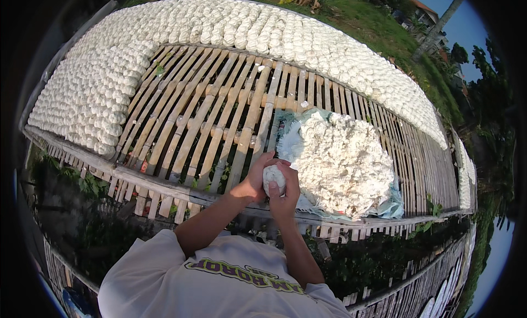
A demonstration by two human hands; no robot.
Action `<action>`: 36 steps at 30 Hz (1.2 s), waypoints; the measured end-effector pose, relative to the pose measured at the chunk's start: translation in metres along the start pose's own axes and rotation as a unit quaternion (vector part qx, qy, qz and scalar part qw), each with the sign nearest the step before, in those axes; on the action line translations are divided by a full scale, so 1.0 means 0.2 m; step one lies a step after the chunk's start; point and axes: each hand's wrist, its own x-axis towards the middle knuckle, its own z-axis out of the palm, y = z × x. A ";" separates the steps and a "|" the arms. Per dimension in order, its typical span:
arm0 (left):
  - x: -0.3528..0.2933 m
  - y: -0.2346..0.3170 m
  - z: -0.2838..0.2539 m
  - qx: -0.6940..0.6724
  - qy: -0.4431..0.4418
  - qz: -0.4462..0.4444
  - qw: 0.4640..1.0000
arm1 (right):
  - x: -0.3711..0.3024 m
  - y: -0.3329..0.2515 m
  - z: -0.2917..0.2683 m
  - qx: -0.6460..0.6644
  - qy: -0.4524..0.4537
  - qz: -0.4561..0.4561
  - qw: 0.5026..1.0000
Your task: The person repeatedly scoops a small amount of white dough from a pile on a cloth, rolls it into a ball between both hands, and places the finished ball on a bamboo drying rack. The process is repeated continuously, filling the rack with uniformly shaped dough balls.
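Note:
A rounded lump of white, doughy pulp sits between my two cupped hands, above the near edge of the bamboo rack. My left hand wraps its left side. My right hand closes on it from the right, the thumb lying on its front. Just to the right is a large heap of the same crumbly white pulp, spread on a pale blue-green sheet. Many white balls of similar size lie in tight rows along the left and far sides of the rack.
The rack's bamboo slats have gaps between them, with a few white crumbs on top. A long bamboo rail forms its near edge, close to my body. Grass lies beyond; another slatted rack stands at the lower right.

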 end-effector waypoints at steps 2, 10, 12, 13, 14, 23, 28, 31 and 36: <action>-0.05 0.07 -0.02 0.021 -0.006 0.001 1.000 | 0.02 -0.02 0.04 0.062 0.015 0.023 0.998; -0.31 0.20 -0.20 -0.121 -0.057 -0.007 0.991 | 0.03 -0.16 0.37 -0.021 -0.067 -0.097 0.993; -0.36 0.27 -0.29 -0.055 -0.013 0.004 0.998 | 0.05 -0.21 0.43 0.067 -0.097 -0.061 0.991; -0.39 0.31 -0.33 -0.006 0.019 0.023 1.000 | 0.06 -0.23 0.46 0.123 -0.105 -0.009 0.987; -0.40 0.32 -0.36 0.011 0.025 0.040 0.999 | 0.06 -0.25 0.50 0.178 -0.114 0.045 0.976; -0.71 0.55 -0.52 -0.088 0.002 0.120 0.989 | 0.03 -0.42 0.85 0.040 -0.155 -0.105 0.982; -0.80 0.61 -0.50 -0.091 0.124 0.209 0.966 | 0.02 -0.47 1.01 0.179 -0.198 0.088 0.960; -0.86 0.66 -0.52 -0.128 0.220 0.313 0.915 | 0.00 -0.55 1.13 0.188 -0.118 0.195 0.955; -1.07 0.82 -0.61 -0.092 0.067 0.168 0.979 | 0.01 -0.61 1.22 0.098 -0.207 -0.103 0.968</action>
